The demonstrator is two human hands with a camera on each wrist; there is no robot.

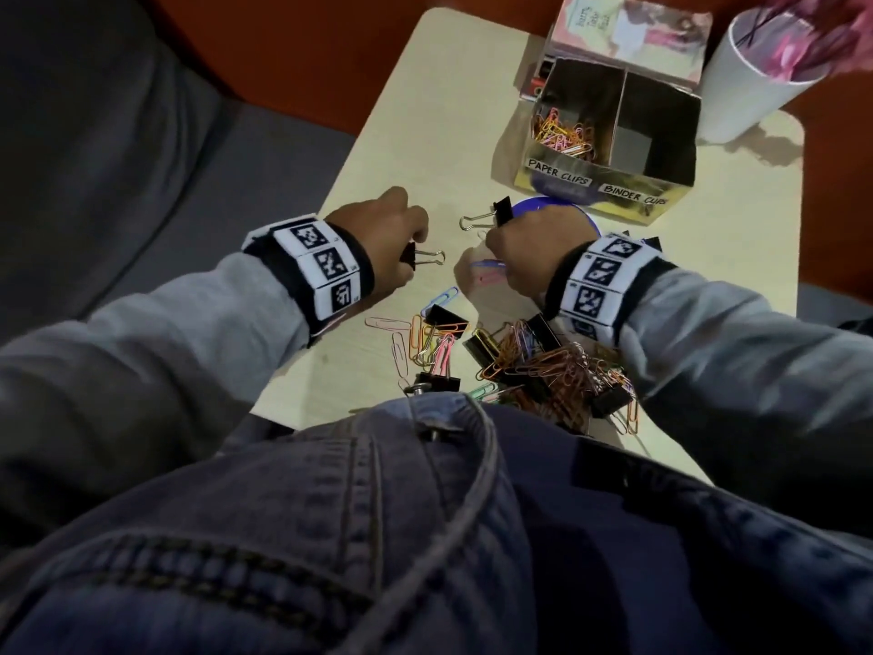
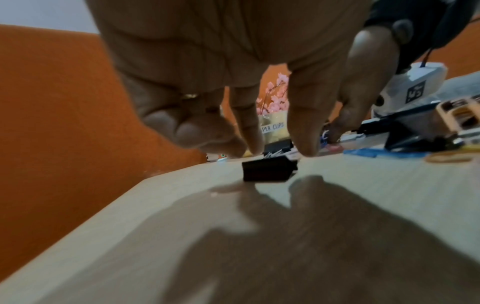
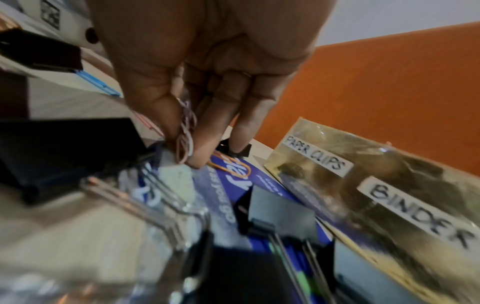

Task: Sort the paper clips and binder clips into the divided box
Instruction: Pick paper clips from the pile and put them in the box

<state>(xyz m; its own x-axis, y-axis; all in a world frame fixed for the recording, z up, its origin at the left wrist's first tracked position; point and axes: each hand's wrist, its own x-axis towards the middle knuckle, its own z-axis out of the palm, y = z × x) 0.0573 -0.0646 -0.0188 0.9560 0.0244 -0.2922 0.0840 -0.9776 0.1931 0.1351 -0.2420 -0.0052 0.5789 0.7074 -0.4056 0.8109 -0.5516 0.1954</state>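
The divided box (image 1: 609, 184) stands at the table's back right. Its "PAPER CLIPS" side holds coloured paper clips (image 1: 562, 134); nothing shows in the "BINDER CLIPS" side. My left hand (image 2: 279, 151) hovers just above a black binder clip (image 2: 269, 170) on the table, thumb and forefinger pointing down and apart, not touching it. My right hand (image 3: 187, 152) pinches a few paper clips (image 3: 185, 127) between thumb and forefinger. Another finger touches a second binder clip (image 1: 502, 211) beside it. A mixed pile of clips (image 1: 534, 366) lies near me.
A blue printed disc (image 1: 567, 205) lies under the right hand, in front of the box. A white cup of pink flowers (image 1: 751, 92) and a pink booklet (image 1: 633, 30) stand behind the box. The table's left edge (image 1: 359, 148) is close to my left hand.
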